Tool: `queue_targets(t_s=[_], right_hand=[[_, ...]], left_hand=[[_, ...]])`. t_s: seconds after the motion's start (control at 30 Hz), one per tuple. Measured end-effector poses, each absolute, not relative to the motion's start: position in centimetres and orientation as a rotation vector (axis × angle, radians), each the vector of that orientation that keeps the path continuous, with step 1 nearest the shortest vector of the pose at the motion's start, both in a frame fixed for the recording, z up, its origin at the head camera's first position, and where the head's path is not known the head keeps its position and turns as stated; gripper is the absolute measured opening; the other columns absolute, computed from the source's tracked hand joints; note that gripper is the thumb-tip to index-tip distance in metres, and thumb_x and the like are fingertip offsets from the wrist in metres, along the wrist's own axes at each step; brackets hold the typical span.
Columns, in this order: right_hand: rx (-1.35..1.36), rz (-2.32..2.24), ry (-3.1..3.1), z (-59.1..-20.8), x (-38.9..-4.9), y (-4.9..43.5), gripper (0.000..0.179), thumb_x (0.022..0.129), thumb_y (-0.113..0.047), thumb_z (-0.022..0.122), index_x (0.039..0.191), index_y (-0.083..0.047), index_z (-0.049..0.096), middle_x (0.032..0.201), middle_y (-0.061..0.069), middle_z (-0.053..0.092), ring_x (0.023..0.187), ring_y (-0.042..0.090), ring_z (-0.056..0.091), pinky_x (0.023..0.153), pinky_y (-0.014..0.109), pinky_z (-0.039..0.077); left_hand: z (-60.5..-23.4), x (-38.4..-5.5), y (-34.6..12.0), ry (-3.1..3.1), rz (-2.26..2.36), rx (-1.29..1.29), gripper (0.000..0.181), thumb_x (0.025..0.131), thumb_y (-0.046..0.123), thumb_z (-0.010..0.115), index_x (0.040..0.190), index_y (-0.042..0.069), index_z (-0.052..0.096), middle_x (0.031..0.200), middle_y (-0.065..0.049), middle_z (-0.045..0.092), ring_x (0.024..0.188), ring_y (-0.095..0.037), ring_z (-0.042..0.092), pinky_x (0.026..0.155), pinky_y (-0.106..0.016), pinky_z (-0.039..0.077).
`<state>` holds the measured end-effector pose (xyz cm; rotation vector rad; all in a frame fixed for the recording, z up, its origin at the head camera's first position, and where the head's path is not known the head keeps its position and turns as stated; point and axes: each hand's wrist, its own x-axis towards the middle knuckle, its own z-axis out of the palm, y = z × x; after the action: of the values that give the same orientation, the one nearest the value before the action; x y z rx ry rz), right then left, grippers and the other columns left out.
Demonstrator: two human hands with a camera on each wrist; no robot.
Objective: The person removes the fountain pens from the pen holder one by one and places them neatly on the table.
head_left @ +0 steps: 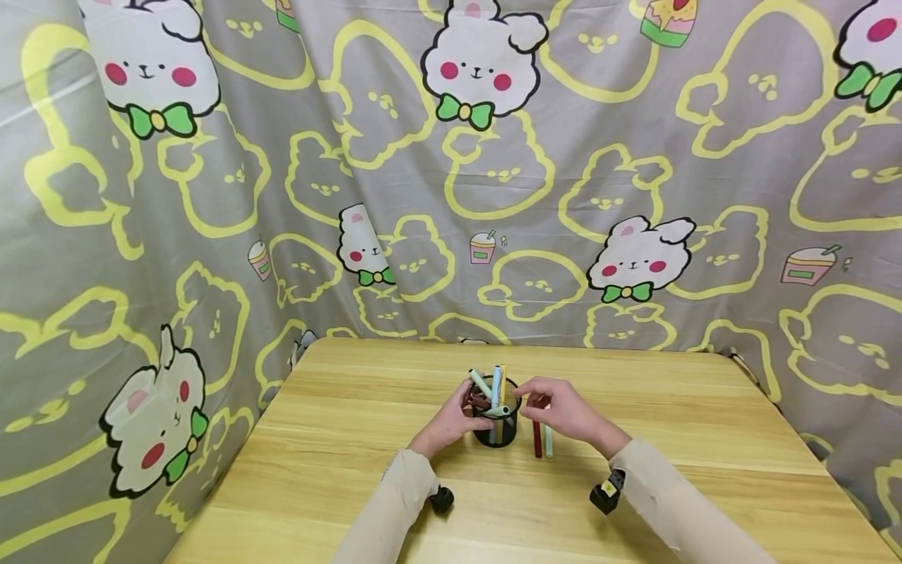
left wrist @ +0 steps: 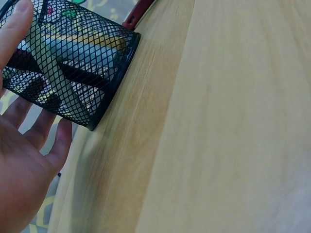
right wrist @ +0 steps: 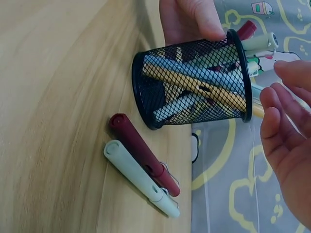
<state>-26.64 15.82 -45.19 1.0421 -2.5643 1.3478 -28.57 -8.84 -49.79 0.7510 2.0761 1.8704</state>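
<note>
As two long beige sleeves [head_left: 395, 509] reach in from the near side, a small black gadget [head_left: 607, 492] sits at each wrist. Past them, on the light wooden worktop [head_left: 338, 454], a dark red pen [right wrist: 143, 154] and a pale green pen [right wrist: 136, 172] lie side by side, just right of a round black wire mesh cup [right wrist: 154, 92]. The cup stands upright. The left hand [head_left: 454, 419] grips it, with thumb and fingers curled round its side. The right hand [head_left: 560, 407] is by the rim; its fingers bend loosely and seem to hold nothing. A light blue pen [head_left: 496, 388], a yellow pen [head_left: 503, 377] and more pens poke out of the cup. At the back hangs a grey cloth [head_left: 493, 172] with white animal faces.
</note>
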Motion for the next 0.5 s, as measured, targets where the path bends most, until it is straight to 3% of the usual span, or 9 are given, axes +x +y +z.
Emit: queue_targets(t_s=[0.27,0.5], right_hand=[[1.059,1.366,-2.578,-45.5,-26.7,15.0,0.030,0.086,-0.009,0.070,0.113,0.001,0.065,0.101,0.016,0.064,0.074,0.012,0.059,0.065,0.029,0.050],[1.124,1.355,-2.524,-46.1,-27.0,14.4,0.029,0.085,-0.015,0.072,0.111,-0.002,0.067,0.096,0.003,0.065,0.073,0.008,0.058,0.063,0.027,0.050]], left_hand=[[-50.0,-28.6,-8.9,2.084,1.866,0.769,0.079,0.081,0.003,0.074,0.146,0.013,0.030,0.122,-0.013,0.052,0.109,-0.027,0.052,0.085,-0.035,0.048],[-50.0,-28.6,-9.0,2.094,1.856,0.789,0.079,0.081,0.005,0.074,0.147,0.012,0.029,0.120,-0.008,0.053,0.108,-0.025,0.053,0.085,-0.036,0.048]])
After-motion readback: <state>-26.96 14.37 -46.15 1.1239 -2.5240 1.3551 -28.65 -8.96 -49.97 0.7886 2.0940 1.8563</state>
